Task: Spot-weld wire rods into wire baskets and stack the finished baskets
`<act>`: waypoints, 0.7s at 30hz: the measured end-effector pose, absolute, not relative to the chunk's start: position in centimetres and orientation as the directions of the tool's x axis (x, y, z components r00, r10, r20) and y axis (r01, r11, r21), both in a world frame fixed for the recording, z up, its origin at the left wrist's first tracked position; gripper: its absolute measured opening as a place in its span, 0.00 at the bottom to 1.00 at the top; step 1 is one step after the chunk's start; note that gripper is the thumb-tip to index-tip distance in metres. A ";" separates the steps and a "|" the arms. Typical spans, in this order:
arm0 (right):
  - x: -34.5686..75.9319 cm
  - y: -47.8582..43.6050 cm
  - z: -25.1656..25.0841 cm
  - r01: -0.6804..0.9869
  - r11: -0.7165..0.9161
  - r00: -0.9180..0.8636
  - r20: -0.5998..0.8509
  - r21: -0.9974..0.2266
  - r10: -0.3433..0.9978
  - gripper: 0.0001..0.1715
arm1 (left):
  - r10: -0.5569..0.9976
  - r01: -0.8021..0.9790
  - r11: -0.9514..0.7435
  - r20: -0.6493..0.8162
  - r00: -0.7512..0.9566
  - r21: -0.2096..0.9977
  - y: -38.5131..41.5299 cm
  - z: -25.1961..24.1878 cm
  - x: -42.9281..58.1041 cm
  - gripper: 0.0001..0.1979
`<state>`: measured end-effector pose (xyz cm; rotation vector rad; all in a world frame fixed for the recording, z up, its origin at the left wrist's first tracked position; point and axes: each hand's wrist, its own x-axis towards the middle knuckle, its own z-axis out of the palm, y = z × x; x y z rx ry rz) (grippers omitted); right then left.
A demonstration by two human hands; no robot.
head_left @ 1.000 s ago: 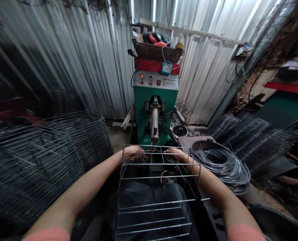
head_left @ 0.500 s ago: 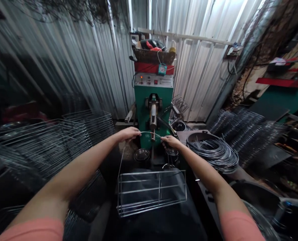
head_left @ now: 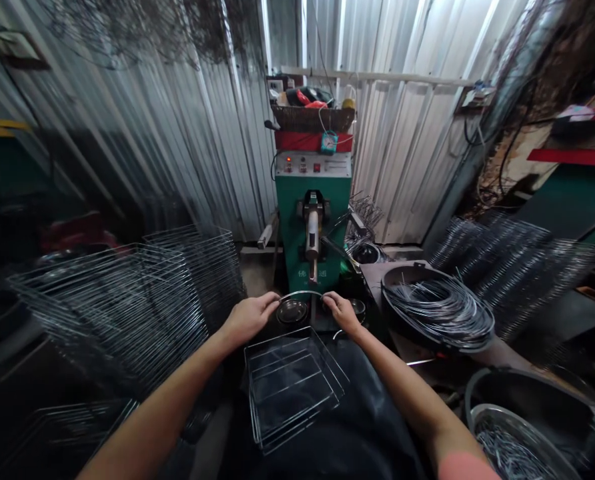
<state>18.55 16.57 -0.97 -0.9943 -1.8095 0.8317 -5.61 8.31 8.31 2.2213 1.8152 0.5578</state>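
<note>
A curved metal wire (head_left: 301, 292) arches between my two hands in front of the machine. My left hand (head_left: 254, 317) pinches its left end between thumb and fingers. At the right end, my right hand (head_left: 341, 311) grips it the same way. Just below my hands, a wire rack (head_left: 295, 387) with thin crossbars lies tilted over the dark cloth on my lap. Whether the curved wire joins the rack cannot be made out. The green welding machine (head_left: 313, 233) stands ahead, its electrode tip above the wire and apart from it.
Stacked wire racks (head_left: 127, 307) stand to the left. On the right, a round pan (head_left: 437, 307) holds many curved wires, with a basin of small metal pieces (head_left: 517, 443) nearer me. More wire parts (head_left: 512, 267) are piled behind. A round metal dish (head_left: 291, 311) sits below the machine.
Both hands have come down and toward me with the curved wire, away from the electrode tip. The wire rack has turned and tilted on my lap.
</note>
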 end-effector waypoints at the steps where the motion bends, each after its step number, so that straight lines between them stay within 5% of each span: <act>1: 18.6 16.8 -1.0 0.327 0.460 -0.276 0.382 -0.825 0.882 0.19 | 0.976 0.902 -0.198 0.158 0.148 0.383 9.2 8.1 -5.7 0.19; 4: 19.0 18.6 0.1 0.462 0.403 -0.270 0.307 -0.790 0.912 0.17 | 0.991 0.848 -0.135 0.062 0.120 0.513 13.2 7.5 -5.5 0.15; 10: 20.7 23.0 2.4 0.628 0.069 -0.275 -0.138 -0.775 0.952 0.14 | 0.944 0.685 0.059 -0.264 0.198 0.726 19.9 5.1 -3.9 0.12; 21: 21.8 27.4 3.5 0.678 -0.048 -0.275 -0.314 -0.733 0.909 0.16 | 0.855 0.536 0.272 -0.457 0.248 0.799 24.3 4.0 -3.4 0.14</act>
